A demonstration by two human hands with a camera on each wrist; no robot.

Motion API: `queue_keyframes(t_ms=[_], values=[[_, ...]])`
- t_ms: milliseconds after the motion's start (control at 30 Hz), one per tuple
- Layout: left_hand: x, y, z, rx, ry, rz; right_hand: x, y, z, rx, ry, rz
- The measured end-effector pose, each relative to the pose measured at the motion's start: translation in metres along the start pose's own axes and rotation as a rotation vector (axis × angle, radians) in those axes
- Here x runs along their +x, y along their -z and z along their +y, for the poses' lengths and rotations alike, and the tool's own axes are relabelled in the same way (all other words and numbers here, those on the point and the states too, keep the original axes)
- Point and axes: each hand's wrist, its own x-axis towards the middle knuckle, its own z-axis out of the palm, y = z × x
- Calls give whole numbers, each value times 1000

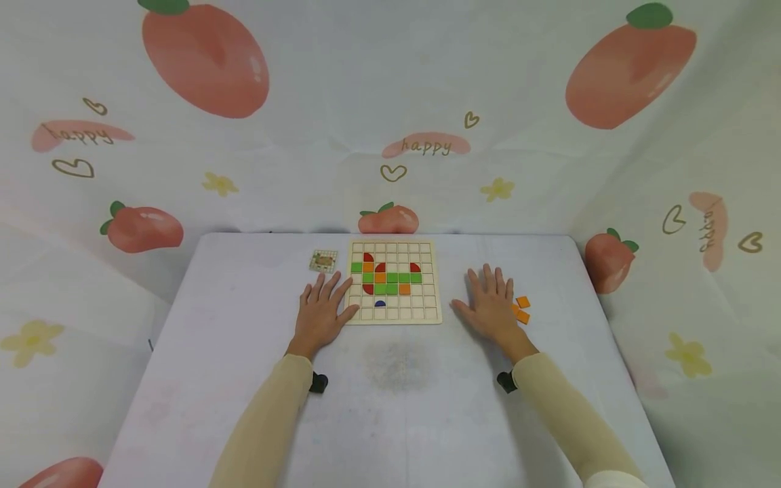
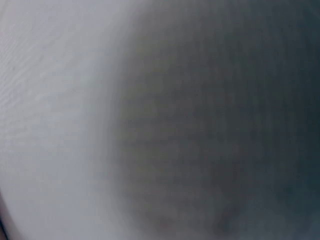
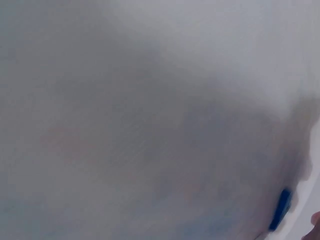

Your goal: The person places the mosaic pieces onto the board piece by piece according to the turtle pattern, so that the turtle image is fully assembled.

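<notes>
Your left hand [image 1: 318,317], grasping nothing, is overlapping the board [image 1: 404,302], perhaps steadying it; your right hand [image 1: 491,310], also empty, is lying right of it.

- Soft, muted light over the counter [image 1: 403,434] before me.
- Faint shadow along the inner side of the right sleeve [image 1: 564,410].
- Head view fairly clear.
- Left wrist view badly blurred, darkening rightward.
- Right wrist view dim, hazy, mostly unfocused.
</notes>
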Motion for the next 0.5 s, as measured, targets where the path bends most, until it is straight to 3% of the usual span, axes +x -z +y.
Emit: queue_keyframes(t_ms=[500], values=[[2, -4, -4, 7, -15, 10, -31, 2, 50, 149, 1, 36]])
